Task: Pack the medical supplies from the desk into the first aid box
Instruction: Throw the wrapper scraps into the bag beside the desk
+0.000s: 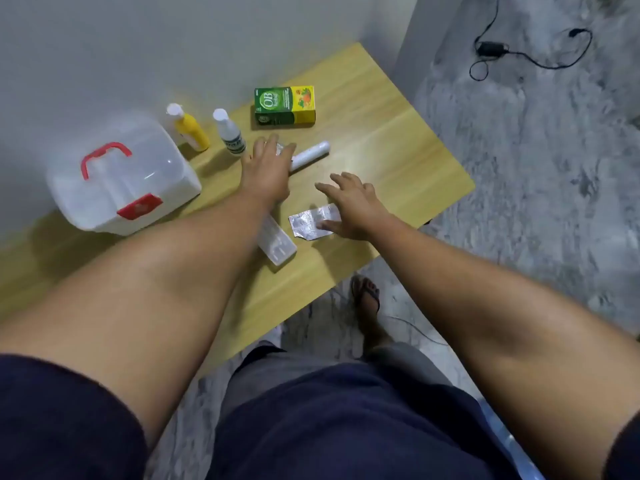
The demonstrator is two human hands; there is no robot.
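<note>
A white first aid box (pixel 121 181) with a red handle and red latch stands closed at the desk's left. Behind it stand a yellow bottle (pixel 188 128) and a clear bottle (pixel 230 133). A green and yellow medicine carton (pixel 284 106) lies further back. My left hand (pixel 266 166) reaches flat over a small foil packet (pixel 280 148) and the end of a white tube (pixel 310 154). My right hand (pixel 349 206) hovers with fingers spread, its thumb on a silver blister strip (pixel 310 221). A white plastic pill case (pixel 277 242) lies partly under my left forearm.
The wooden desk (pixel 381 150) stands against a grey wall, its right and near edges dropping to a mottled grey floor. A black cable with an adapter (pixel 491 48) lies on the floor at the far right. My foot in a sandal (pixel 367 299) shows below the desk edge.
</note>
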